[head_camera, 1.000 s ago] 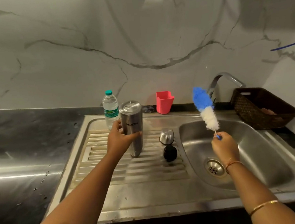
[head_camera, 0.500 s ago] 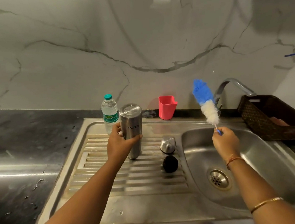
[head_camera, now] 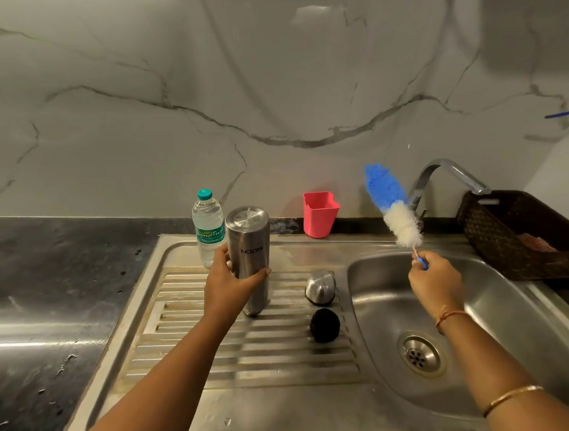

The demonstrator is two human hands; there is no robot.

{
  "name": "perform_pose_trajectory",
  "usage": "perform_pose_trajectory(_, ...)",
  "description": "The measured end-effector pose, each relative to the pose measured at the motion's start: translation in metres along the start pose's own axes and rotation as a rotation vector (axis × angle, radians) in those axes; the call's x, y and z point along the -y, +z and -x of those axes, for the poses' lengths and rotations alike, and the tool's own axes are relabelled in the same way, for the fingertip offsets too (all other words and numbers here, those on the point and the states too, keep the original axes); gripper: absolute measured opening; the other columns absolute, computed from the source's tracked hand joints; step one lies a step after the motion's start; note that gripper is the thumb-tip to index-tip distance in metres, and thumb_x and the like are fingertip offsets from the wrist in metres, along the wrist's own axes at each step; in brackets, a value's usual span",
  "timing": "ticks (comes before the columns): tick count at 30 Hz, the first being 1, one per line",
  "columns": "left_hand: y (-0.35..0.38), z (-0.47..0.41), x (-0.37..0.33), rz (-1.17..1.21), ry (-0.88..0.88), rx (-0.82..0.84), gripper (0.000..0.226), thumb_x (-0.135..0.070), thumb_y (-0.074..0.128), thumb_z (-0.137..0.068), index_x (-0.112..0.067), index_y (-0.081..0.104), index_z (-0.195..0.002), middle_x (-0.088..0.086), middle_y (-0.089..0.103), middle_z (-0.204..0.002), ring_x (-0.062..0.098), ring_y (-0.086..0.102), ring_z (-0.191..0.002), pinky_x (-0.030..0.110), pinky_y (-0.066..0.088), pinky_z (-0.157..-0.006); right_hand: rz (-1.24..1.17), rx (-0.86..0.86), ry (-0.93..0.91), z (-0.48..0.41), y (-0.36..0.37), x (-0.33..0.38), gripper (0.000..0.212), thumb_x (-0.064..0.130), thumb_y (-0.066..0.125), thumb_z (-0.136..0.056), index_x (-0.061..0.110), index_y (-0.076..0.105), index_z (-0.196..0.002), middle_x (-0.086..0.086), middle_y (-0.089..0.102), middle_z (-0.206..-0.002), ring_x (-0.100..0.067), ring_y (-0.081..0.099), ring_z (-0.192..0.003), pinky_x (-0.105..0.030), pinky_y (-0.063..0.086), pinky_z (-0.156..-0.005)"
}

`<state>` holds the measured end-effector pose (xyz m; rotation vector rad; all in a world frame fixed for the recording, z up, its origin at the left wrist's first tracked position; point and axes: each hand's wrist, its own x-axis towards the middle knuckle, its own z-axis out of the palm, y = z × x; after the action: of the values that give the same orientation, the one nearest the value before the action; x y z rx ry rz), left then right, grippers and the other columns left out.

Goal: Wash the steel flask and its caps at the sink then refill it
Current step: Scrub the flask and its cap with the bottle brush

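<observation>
We grip the steel flask (head_camera: 249,239) with our left hand (head_camera: 229,285), thumb on one side and fingers curled round the other at about mid-height. The flask stands inverted on the ridged drainboard (head_camera: 220,358), its printed lettering upside down and its flat base facing up; the lower end appears to touch the ridges. Our right hand (head_camera: 435,279) is over the sink basin (head_camera: 491,317), fingers closed round the thin blue handle of a bottle brush (head_camera: 394,205), whose fluffy head, white below and blue at the tip, points up and leans left in front of the tap (head_camera: 444,173). To the right of the flask two caps lie on the drainboard near the basin edge: a steel cap (head_camera: 320,286) farther back and a black cap (head_camera: 324,324) just in front of it, close but apart. Behind the flask, just beside it on the left, stands a small plastic water bottle (head_camera: 207,222) with a green lid. A pink holder (head_camera: 321,214) sits at the back edge against the marble wall, and a dark woven basket (head_camera: 519,239) rests to the right of the tap. The drain (head_camera: 419,354) shows in the basin below our right wrist.
</observation>
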<state>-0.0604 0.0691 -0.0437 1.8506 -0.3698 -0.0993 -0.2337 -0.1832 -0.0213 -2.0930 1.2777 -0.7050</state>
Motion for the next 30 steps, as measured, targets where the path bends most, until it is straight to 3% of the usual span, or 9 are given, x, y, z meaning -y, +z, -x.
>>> perform_pose_trajectory(7,-0.001,0.002,0.010,0.015,-0.008,0.050,0.102,-0.020,0.087,-0.063,-0.022,0.024,-0.144,0.008,0.040,-0.145,0.027,0.038,-0.134,0.042,0.036,-0.107,0.016,0.010,0.005,-0.003,-0.002,-0.006,0.024,0.013,0.048,-0.093,0.005,0.063,-0.110,-0.019,0.064,-0.104,-0.035,0.058,-0.093,-0.031,0.040,-0.073)
perform_pose_trajectory(13,0.003,0.013,0.028,-0.056,-0.054,-0.004,0.122,-0.025,0.089,-0.060,-0.026,0.006,-0.148,0.011,0.022,-0.153,0.028,0.026,-0.139,0.044,0.026,-0.113,0.101,0.060,0.003,-0.006,-0.008,-0.009,0.013,0.010,0.049,-0.091,0.012,0.059,-0.083,-0.012,0.061,-0.085,-0.031,0.056,-0.080,-0.033,0.043,-0.070)
perform_pose_trajectory(17,0.011,0.041,0.039,-0.136,0.008,-0.157,0.109,-0.029,0.088,-0.063,-0.020,0.016,-0.144,0.011,0.027,-0.140,0.026,0.029,-0.130,0.042,0.029,-0.108,0.140,0.079,-0.001,-0.010,-0.009,-0.012,0.015,0.012,0.048,-0.092,0.008,0.063,-0.091,-0.012,0.061,-0.087,-0.029,0.053,-0.078,-0.033,0.042,-0.069)
perform_pose_trajectory(20,0.021,0.064,0.045,-0.225,0.162,-0.250,0.086,-0.050,0.073,-0.066,-0.018,0.028,-0.132,0.008,0.034,-0.125,0.023,0.033,-0.115,0.042,0.036,-0.096,0.117,0.040,-0.067,-0.016,-0.010,-0.011,0.024,0.018,0.046,-0.094,0.009,0.064,-0.109,-0.017,0.065,-0.102,-0.035,0.058,-0.090,-0.036,0.044,-0.074)
perform_pose_trajectory(22,0.030,0.075,0.045,-0.253,0.253,-0.211,0.075,-0.056,0.060,-0.068,-0.020,0.031,-0.127,0.004,0.035,-0.121,0.019,0.035,-0.110,0.035,0.034,-0.092,0.191,0.033,-0.168,-0.026,-0.015,-0.004,0.029,0.017,0.045,-0.095,0.011,0.062,-0.117,-0.018,0.064,-0.109,-0.038,0.057,-0.097,-0.036,0.043,-0.076)
perform_pose_trajectory(25,0.045,0.083,0.039,-0.278,0.330,-0.048,0.070,-0.056,0.059,-0.071,-0.024,0.034,-0.128,0.004,0.043,-0.122,0.009,0.037,-0.109,0.022,0.034,-0.092,0.375,0.049,-0.372,-0.045,-0.028,0.015,0.031,0.015,0.044,-0.096,0.011,0.060,-0.122,-0.020,0.061,-0.111,-0.037,0.058,-0.098,-0.034,0.041,-0.073)
perform_pose_trajectory(30,0.072,0.079,0.022,-0.471,0.324,0.227,0.083,-0.055,0.068,-0.073,-0.022,0.032,-0.140,-0.002,0.033,-0.139,0.015,0.034,-0.127,0.017,0.026,-0.101,0.769,0.062,-0.591,-0.089,-0.035,0.053,0.025,0.016,0.049,-0.091,0.018,0.063,-0.113,-0.011,0.059,-0.101,-0.031,0.062,-0.086,-0.029,0.037,-0.062)
